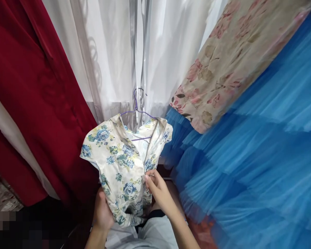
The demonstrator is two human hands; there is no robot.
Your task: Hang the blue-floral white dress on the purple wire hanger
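Observation:
A cream blouse (120, 166) with blue roses and green leaves hangs on a thin purple hanger (136, 109). Its neckline is a deep V, with the hanger's lower bar showing inside. My right hand (158, 192) pinches the front edge near the bottom of the V, thumb and fingertips together. Along the lower left side, my left hand (103, 210) grips the cloth; its thumb is in front and its other fingers are hidden behind the fabric. The blouse's lower part is bunched above my lap.
White curtains (114, 52) hang behind, with narrow metal strips (137, 62) down the middle. Dark red cloth (41, 103) fills the left. On the right hang a beige floral garment (212, 83) and tiered blue tulle (235, 166). My pale clothing (155, 235) shows below.

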